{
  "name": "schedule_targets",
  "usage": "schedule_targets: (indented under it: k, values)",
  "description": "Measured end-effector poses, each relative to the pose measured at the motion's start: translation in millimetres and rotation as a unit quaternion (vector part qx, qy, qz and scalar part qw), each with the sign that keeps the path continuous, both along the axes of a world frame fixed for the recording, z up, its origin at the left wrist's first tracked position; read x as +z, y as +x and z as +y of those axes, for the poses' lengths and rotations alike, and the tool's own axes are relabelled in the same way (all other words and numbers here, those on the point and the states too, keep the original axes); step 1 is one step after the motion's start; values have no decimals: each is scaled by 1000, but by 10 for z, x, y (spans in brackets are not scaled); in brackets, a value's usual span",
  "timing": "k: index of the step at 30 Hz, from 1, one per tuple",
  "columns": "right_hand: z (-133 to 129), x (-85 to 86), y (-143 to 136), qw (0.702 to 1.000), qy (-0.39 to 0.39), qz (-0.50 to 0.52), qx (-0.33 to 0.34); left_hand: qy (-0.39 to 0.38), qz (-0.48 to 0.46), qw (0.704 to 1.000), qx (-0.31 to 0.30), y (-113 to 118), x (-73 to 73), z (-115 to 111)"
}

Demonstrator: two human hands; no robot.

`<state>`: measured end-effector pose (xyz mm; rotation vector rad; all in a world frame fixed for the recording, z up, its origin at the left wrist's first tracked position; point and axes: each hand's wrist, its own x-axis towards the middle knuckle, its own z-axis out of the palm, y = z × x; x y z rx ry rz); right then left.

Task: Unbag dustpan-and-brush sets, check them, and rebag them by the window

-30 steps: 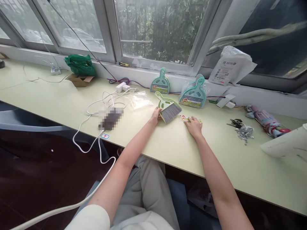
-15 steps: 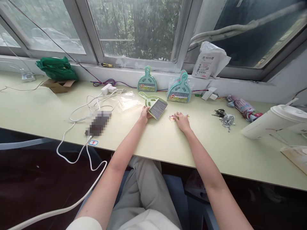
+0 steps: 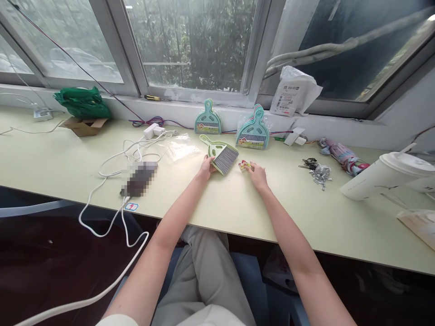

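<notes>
A green dustpan with a grey-bristled brush (image 3: 224,158) lies tilted at the middle of the table, its handle pointing to the back left. My left hand (image 3: 206,167) is closed on its lower left edge. To the right, my right hand (image 3: 257,174) pinches a small colourful label (image 3: 244,166), partly covered by the fingers. Against the wall behind stand a packed teal dustpan set (image 3: 208,120) and a stack of similar sets (image 3: 253,131) in clear plastic.
Clear plastic wrap (image 3: 180,147), white cables (image 3: 102,174) and a blurred dark device (image 3: 140,179) are at left. Keys (image 3: 318,172), a folded umbrella (image 3: 343,156) and a white cup (image 3: 384,176) are at right. A green bag (image 3: 82,103) sits on a cardboard box (image 3: 84,127).
My right hand has gathered the colourful label up from the table between its fingers. The dustpan and brush have turned slightly in my left hand. The camera view has shifted a little.
</notes>
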<state>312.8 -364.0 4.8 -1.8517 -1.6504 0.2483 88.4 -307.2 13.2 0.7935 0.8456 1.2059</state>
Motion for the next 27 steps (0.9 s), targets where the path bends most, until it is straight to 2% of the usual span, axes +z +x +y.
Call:
schedule_targets:
  k: [3, 5, 7, 9, 13, 17, 21, 27]
  values:
    - [-34, 153, -75, 991, 118, 57, 12, -2, -7, 1000, -30, 54, 21, -58]
    - [-73, 218, -160, 987, 155, 24, 43, -6, -9, 998, -57, 98, 44, -115]
    - [-101, 217, -261, 988, 122, -41, 81, 4, -12, 996, -86, 133, 64, -173]
    - [-105, 161, -353, 989, 52, -93, 104, 21, -6, 993, -117, 153, 70, -220]
    - [-89, 55, -442, 984, -47, -122, 120, 35, 30, 987, -151, 163, 50, -266]
    - [-116, 116, -440, 982, -64, -134, 113, 56, 33, 987, -149, 165, 59, -280]
    - [-147, 184, -423, 985, -81, -134, 76, 58, 40, 988, -135, 147, 105, -302]
    - [-138, 149, -410, 987, -80, -109, 87, 73, 39, 986, -142, 131, 116, -322]
